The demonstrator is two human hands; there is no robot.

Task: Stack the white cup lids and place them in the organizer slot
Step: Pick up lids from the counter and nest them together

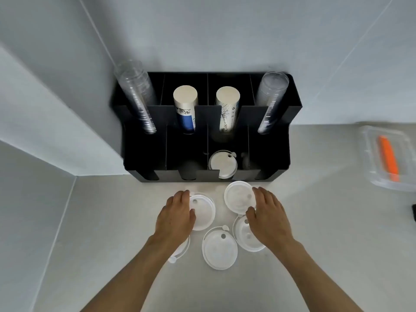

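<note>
Several white cup lids lie on the pale counter in front of a black organizer (139, 140). My left hand (176, 216) grips the left edge of one lid (203, 213). My right hand (269, 216) grips the right edge of another lid (238, 197), which looks slightly lifted. Between my wrists a loose lid (219, 251) lies flat. Another lid (246, 236) is half under my right hand, and one more (180, 252) peeks out beneath my left wrist. A white lid (222, 164) sits in the organizer's third front slot.
The organizer's back slots hold two clear cup stacks (137, 95) (271, 102) and two paper cup stacks (185, 109) (227, 106). A clear plastic box (369, 158) with an orange item (388, 157) sits at the right. A white wall ledge (45, 136) juts in at the left.
</note>
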